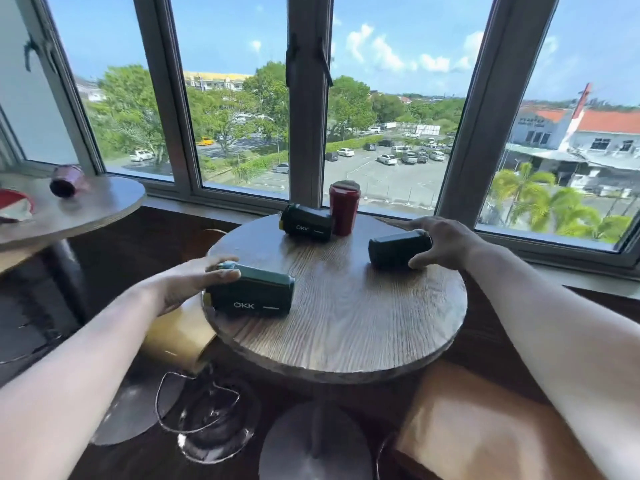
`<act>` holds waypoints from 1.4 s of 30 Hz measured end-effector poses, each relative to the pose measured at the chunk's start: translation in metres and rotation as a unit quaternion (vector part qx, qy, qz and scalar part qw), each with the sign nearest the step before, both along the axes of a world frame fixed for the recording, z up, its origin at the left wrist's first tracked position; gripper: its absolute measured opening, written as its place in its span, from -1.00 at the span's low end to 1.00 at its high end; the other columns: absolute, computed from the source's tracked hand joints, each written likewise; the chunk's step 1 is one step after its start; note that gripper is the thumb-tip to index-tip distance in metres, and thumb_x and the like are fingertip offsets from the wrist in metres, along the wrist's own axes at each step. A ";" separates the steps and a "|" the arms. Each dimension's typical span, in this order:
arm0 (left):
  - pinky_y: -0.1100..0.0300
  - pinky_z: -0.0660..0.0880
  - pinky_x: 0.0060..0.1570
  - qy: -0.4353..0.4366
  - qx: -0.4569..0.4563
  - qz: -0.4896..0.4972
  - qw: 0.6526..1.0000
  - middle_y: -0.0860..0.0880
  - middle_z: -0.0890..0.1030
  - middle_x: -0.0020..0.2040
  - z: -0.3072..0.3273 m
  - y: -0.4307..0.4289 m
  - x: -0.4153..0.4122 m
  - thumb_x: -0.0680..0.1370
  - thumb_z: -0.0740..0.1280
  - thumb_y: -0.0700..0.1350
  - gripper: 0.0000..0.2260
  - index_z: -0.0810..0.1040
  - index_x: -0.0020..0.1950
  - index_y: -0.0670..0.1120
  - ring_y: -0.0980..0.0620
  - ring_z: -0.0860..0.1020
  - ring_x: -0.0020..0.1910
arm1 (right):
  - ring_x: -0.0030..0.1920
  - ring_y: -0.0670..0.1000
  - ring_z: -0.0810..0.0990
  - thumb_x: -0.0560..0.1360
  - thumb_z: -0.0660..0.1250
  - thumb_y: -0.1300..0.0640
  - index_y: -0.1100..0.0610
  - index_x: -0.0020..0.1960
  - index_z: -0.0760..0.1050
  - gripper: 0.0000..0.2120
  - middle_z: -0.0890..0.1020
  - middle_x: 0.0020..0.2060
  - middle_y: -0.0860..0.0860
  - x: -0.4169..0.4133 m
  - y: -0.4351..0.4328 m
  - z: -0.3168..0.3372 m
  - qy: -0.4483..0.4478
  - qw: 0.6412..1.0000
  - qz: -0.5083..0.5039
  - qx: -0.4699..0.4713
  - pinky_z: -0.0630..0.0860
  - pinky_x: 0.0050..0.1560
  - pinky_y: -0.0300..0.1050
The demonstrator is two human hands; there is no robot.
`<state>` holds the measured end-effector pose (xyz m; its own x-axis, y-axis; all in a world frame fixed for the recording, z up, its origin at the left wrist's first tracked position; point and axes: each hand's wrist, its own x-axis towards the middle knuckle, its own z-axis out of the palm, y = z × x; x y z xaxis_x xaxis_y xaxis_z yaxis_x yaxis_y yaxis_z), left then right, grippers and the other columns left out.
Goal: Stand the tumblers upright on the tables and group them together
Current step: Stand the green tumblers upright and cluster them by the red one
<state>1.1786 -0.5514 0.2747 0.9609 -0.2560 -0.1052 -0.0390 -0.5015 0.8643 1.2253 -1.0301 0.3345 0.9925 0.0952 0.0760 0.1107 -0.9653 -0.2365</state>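
Near-left tumbler (254,293): dark green, lying on its side at the left edge of the round table (346,327). White lettering faces the camera. Its lid end points left, overhanging the table edge slightly.
Right tumbler (398,249): dark green, lying on its side near the right edge of the tabletop. Its base points toward the table centre.
Far tumbler (306,223): dark green, lying on its side near the far edge of the tabletop, lid end pointing left, lettering facing the camera.
Red tumbler (344,207): standing upright at the far edge, touching or just beside the far tumbler's right end; which of the two cannot be told.
Purple tumbler (67,180): lying on its side on the second table (100,206), at the left of the view, well apart from the other four.
Left hand (194,280): fingers curled over the lid end of the near-left tumbler, thumb on top. The hand is closing around it; the tumbler rests on the tabletop.
Right hand (446,242): wrapped around the outer end of the right tumbler, fingers over the top, thumb at the near side. The tumbler rests on the tabletop.
Round table: wood-grain top on a single pedestal with a round base.
Window (311,98): directly behind the table, with grey frames.
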 end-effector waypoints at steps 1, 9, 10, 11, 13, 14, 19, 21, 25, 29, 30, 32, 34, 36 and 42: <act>0.25 0.37 0.28 0.007 -0.004 -0.005 1.000 0.07 0.55 0.35 0.001 -0.004 -0.001 0.09 0.54 0.44 -0.01 0.48 0.45 0.05 0.15 0.50 0.31 | 0.39 0.11 0.48 0.13 0.55 -0.30 -0.18 0.51 0.30 -0.01 0.49 0.44 -0.02 0.013 -0.006 -0.003 0.013 1.000 -0.001 -0.001 0.46 0.36 0.13; 0.03 0.41 0.38 0.048 -0.024 -0.036 0.998 -0.04 0.64 0.32 -0.005 0.014 0.016 0.22 0.57 0.22 -0.19 0.53 0.44 0.02 -0.03 0.56 0.34 | 0.28 0.11 0.52 0.17 0.55 -0.04 -0.26 0.53 0.23 -0.01 0.49 0.38 0.00 0.069 -0.023 -0.018 0.092 0.995 -0.033 -0.003 0.50 0.30 0.08; 0.01 0.42 0.37 0.043 -0.019 -0.043 0.998 -0.04 0.66 0.29 -0.006 0.016 0.018 0.25 0.55 0.19 -0.25 0.55 0.41 0.00 -0.05 0.57 0.33 | 0.19 0.08 0.57 0.15 0.53 -0.03 -0.27 0.50 0.27 -0.04 0.55 0.31 0.00 0.073 -0.024 -0.019 0.099 0.994 -0.038 -0.002 0.53 0.25 0.07; 0.01 0.45 0.33 0.035 -0.017 -0.045 0.998 -0.06 0.68 0.26 -0.005 0.016 0.021 0.27 0.53 0.17 -0.30 0.58 0.39 -0.01 -0.07 0.59 0.31 | 0.11 0.05 0.60 0.13 0.52 -0.03 -0.27 0.47 0.31 -0.06 0.58 0.25 0.00 0.078 -0.025 -0.020 0.102 0.994 -0.039 -0.001 0.56 0.20 0.05; 0.06 0.50 0.22 0.017 -0.024 -0.031 0.999 -0.11 0.70 0.20 -0.001 0.012 0.026 0.27 0.53 0.15 -0.36 0.64 0.32 -0.03 -0.12 0.62 0.25 | 0.03 0.01 0.62 0.17 0.54 -0.01 -0.24 0.45 0.36 -0.12 0.60 0.18 -0.01 0.085 -0.027 -0.022 0.107 0.994 -0.036 0.008 0.57 0.14 0.00; 0.06 0.53 0.16 0.011 -0.032 -0.022 0.999 -0.15 0.70 0.19 0.004 0.008 0.030 0.26 0.54 0.14 -0.38 0.66 0.28 -0.04 -0.14 0.64 0.22 | 0.02 0.00 0.62 0.20 0.56 0.01 -0.22 0.45 0.37 -0.15 0.59 0.18 -0.01 0.087 -0.028 -0.022 0.109 0.993 -0.034 0.011 0.55 0.12 -0.02; -0.12 0.63 0.09 -0.052 0.021 0.021 0.998 -0.14 0.69 0.14 0.039 -0.039 0.068 0.20 0.59 0.17 -0.35 0.65 0.25 0.00 -0.16 0.68 0.12 | 0.11 0.06 0.57 0.22 0.58 -0.03 -0.23 0.45 0.38 -0.16 0.56 0.20 -0.04 0.095 -0.031 -0.021 0.101 0.995 -0.023 0.004 0.53 0.19 0.03; 0.00 0.62 0.04 -0.097 0.092 0.025 0.991 -0.07 0.65 0.20 0.054 -0.069 0.089 0.24 0.60 0.19 -0.28 0.58 0.37 0.04 -0.10 0.63 0.14 | 0.11 0.06 0.57 0.22 0.59 -0.03 -0.22 0.44 0.39 -0.17 0.57 0.18 -0.04 0.098 -0.034 -0.023 0.101 0.995 -0.017 0.007 0.54 0.20 0.04; 0.10 0.47 0.14 -0.150 0.197 -0.010 0.969 -0.03 0.61 0.26 0.077 -0.129 0.123 0.31 0.63 0.13 -0.30 0.56 0.42 0.03 -0.04 0.54 0.20 | 0.02 0.02 0.63 0.23 0.60 0.05 -0.19 0.41 0.43 -0.21 0.57 0.19 -0.01 0.101 -0.039 -0.027 0.094 0.995 -0.004 0.039 0.60 0.13 -0.01; 0.02 0.55 0.19 -0.151 0.330 -0.075 0.929 -0.06 0.66 0.21 0.093 -0.175 0.142 0.29 0.62 0.16 -0.36 0.63 0.30 -0.06 -0.08 0.58 0.16 | -0.08 -0.01 0.69 0.20 0.60 0.08 -0.19 0.39 0.45 -0.20 0.58 0.16 -0.01 0.103 -0.045 -0.035 0.084 0.994 0.005 0.070 0.68 0.05 0.02; 0.03 0.54 0.19 -0.151 0.357 -0.089 0.917 -0.05 0.65 0.23 0.094 -0.183 0.145 0.28 0.62 0.19 -0.34 0.63 0.32 -0.04 -0.07 0.58 0.17 | -0.08 -0.01 0.70 0.20 0.60 0.08 -0.21 0.39 0.45 -0.20 0.59 0.15 -0.02 0.103 -0.045 -0.036 0.085 0.993 0.006 0.077 0.68 0.04 0.02; 0.06 0.51 0.23 -0.153 0.384 -0.106 0.904 -0.03 0.61 0.31 0.095 -0.191 0.149 0.28 0.61 0.21 -0.26 0.58 0.41 -0.01 -0.07 0.55 0.23 | -0.09 -0.02 0.70 0.19 0.60 0.03 -0.26 0.39 0.43 -0.19 0.59 0.14 -0.02 0.104 -0.048 -0.038 0.090 0.992 0.009 0.092 0.67 0.05 0.01; 0.07 0.46 0.28 -0.153 0.394 -0.111 0.900 -0.02 0.55 0.39 0.095 -0.190 0.150 0.30 0.60 0.22 -0.19 0.50 0.49 -0.01 -0.08 0.51 0.33 | -0.04 0.00 0.70 0.14 0.61 -0.06 -0.35 0.37 0.40 -0.16 0.59 0.18 -0.03 0.105 -0.052 -0.041 0.096 0.988 0.015 0.117 0.65 0.11 0.05; 0.04 0.40 0.36 -0.150 0.395 -0.113 0.899 -0.02 0.48 0.46 0.095 -0.185 0.148 0.30 0.59 0.25 -0.13 0.43 0.54 0.00 -0.08 0.45 0.41 | 0.14 0.06 0.63 0.09 0.65 -0.15 -0.45 0.35 0.35 -0.10 0.54 0.29 -0.03 0.108 -0.057 -0.044 0.106 0.979 0.016 0.171 0.60 0.21 0.14; 0.03 0.31 0.47 -0.154 0.319 -0.062 0.933 -0.07 0.39 0.57 0.092 -0.171 0.133 0.30 0.57 0.30 -0.01 0.30 0.61 -0.06 -0.08 0.37 0.52 | 0.24 0.12 0.54 0.10 0.68 -0.10 -0.19 0.53 0.25 0.09 0.44 0.35 -0.01 0.111 -0.061 -0.048 0.146 0.952 0.003 0.270 0.63 0.16 0.19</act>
<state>1.3118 -0.7222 0.3670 0.9379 -0.3469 0.0016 -0.3281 -0.8855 0.3289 1.3362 -1.0915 0.2861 0.9785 0.1261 -0.1635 -0.0307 -0.6940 -0.7193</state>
